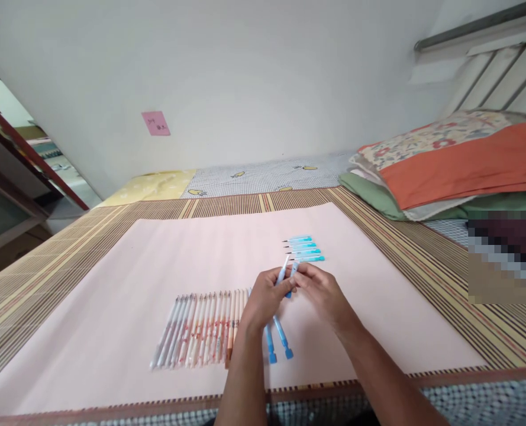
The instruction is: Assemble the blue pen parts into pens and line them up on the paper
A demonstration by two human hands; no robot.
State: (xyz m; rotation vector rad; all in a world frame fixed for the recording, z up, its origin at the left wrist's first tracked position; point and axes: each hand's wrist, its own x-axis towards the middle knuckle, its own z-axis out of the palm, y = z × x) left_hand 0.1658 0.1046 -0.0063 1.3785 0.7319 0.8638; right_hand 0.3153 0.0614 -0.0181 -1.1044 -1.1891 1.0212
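Observation:
Between the fingers of my left hand is a blue pen, its white tip pointing up and away. My right hand pinches a light blue cap close beside it. Several short blue-green pens lie in a small stack just beyond my hands, dark tips to the left. Below my left hand two blue pens rest on the pink sheet. Left of my left forearm, a row of several pale grey, white and orange patterned pens lies side by side; the forearm covers part of the row.
The sheet lies on a striped mat. Folded orange and floral bedding is piled at the right, in front of a white radiator. A pink note is on the wall.

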